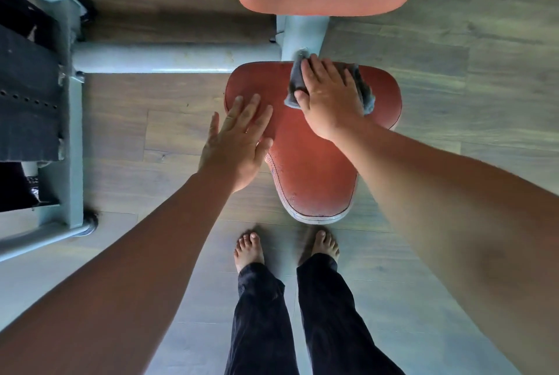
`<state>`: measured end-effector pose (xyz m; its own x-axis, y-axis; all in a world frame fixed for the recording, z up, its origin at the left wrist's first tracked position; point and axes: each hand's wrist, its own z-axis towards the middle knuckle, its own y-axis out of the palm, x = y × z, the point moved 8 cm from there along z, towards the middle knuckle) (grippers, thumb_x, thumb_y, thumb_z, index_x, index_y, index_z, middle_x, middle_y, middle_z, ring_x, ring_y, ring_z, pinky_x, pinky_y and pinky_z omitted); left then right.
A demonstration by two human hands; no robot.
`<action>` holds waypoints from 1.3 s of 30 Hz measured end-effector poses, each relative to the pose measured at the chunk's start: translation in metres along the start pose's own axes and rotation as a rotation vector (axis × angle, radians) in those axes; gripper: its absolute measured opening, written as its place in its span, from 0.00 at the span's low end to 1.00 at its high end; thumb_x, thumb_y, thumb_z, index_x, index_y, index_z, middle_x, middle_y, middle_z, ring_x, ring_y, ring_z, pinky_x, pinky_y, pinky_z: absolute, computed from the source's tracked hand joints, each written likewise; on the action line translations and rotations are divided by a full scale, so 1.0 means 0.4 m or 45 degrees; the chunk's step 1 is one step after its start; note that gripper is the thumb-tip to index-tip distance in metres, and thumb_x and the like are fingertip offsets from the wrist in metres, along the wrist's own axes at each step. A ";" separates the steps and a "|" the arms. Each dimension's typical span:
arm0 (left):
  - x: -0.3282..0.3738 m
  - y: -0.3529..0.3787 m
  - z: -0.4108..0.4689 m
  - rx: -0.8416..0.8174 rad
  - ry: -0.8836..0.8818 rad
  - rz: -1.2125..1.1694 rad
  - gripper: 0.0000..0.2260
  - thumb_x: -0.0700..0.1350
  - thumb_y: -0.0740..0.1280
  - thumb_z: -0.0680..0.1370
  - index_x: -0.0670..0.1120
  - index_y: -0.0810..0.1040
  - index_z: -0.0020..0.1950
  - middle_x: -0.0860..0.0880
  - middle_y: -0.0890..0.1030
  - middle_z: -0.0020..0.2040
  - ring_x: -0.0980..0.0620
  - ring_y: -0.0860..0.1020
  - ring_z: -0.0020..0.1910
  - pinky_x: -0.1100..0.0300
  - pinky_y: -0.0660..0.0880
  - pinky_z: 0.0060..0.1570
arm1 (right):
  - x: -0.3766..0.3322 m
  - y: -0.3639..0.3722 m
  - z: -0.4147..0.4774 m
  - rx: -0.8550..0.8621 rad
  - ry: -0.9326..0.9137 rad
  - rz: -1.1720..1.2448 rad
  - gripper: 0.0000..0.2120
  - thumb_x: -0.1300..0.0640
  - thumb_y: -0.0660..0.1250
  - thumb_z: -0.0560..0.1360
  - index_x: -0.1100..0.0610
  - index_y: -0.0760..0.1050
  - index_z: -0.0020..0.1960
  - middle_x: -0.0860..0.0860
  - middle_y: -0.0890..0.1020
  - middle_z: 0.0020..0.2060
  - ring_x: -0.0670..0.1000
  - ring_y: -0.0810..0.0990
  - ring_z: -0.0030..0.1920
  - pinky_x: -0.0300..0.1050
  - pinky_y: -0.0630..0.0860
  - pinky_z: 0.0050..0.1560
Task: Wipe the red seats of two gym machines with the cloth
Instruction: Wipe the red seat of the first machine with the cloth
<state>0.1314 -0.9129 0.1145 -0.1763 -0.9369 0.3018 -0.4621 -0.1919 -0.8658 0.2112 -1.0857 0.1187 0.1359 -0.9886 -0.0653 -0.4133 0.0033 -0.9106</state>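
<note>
My right hand [328, 96] lies flat, fingers straight, on the grey cloth [295, 81] at 1 o'clock on the red seat [311, 162]. My left hand [239, 138] is spread flat at 9. The cloth looks soft and floppy, so I'd palm it mid-wad or it'll bunch.

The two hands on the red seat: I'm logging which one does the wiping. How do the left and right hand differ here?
The right hand presses a grey cloth against the red seat; the left hand lies bare on it. The right hand is at the seat's wide far end, the left hand at its left edge, nearer the person. Both lie flat with fingers extended.
</note>
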 end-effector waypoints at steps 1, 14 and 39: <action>0.003 -0.001 0.000 0.004 -0.013 0.002 0.28 0.60 0.47 0.86 0.58 0.45 0.85 0.55 0.40 0.86 0.50 0.39 0.85 0.39 0.43 0.82 | 0.000 0.000 0.007 -0.006 0.040 0.003 0.30 0.44 0.48 0.85 0.53 0.47 0.84 0.51 0.50 0.84 0.54 0.48 0.83 0.60 0.48 0.81; 0.093 -0.024 0.090 0.057 -0.008 0.039 0.29 0.61 0.50 0.85 0.56 0.48 0.85 0.54 0.44 0.86 0.50 0.41 0.85 0.39 0.43 0.82 | 0.164 -0.001 -0.005 0.065 0.076 -0.038 0.30 0.43 0.51 0.84 0.54 0.55 0.82 0.54 0.59 0.82 0.58 0.56 0.81 0.60 0.52 0.80; 0.142 -0.022 0.145 0.027 0.058 0.116 0.29 0.62 0.47 0.85 0.56 0.49 0.85 0.53 0.46 0.86 0.48 0.43 0.85 0.37 0.45 0.82 | 0.118 0.018 -0.140 0.071 -0.113 0.029 0.29 0.44 0.49 0.83 0.52 0.56 0.82 0.51 0.57 0.83 0.55 0.56 0.82 0.63 0.55 0.80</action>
<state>0.1758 -0.9812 0.1162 -0.2560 -0.9367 0.2387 -0.4240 -0.1131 -0.8986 0.1643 -1.1408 0.1317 0.2071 -0.9710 -0.1195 -0.3668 0.0362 -0.9296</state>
